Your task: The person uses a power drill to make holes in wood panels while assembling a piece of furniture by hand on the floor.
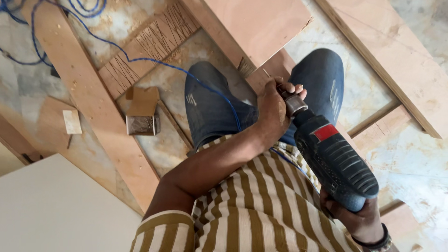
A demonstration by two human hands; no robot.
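While we are looking straight down past a striped shirt [252, 210] and blue jeans [212, 107], we are seeing a marbled stone floor [410, 163] dusted with sawdust and crossed by timber. A long wooden plank [93, 102] is running diagonally across the left, a shorter board marked with dark scratch lines [149, 46] is lying beside it, and a wide plywood sheet [261, 23] is reaching in from the top toward the knees. Another long board [396, 60] is slanting down the right side. A blue cable [154, 59] is trailing from the upper left corner across the floor and over the jeans. A small box with a cardboard flap [142, 116] is sitting on the floor just beside the plank, and a pale flat panel [51, 210] is filling the lower left corner.

We are holding a dark blue power drill [336, 163] over the lap, nose pointing up toward the knees. Our left hand [273, 114] is reaching across the body with the forearm extended, its fingers [291, 88] curling tightly around the metal chuck [295, 103] at the front of the drill. Our right hand [359, 217], wearing a dark wristband [375, 242], is sitting under the rear of the drill body, fingers closing on the handle, though the drill is hiding most of them.
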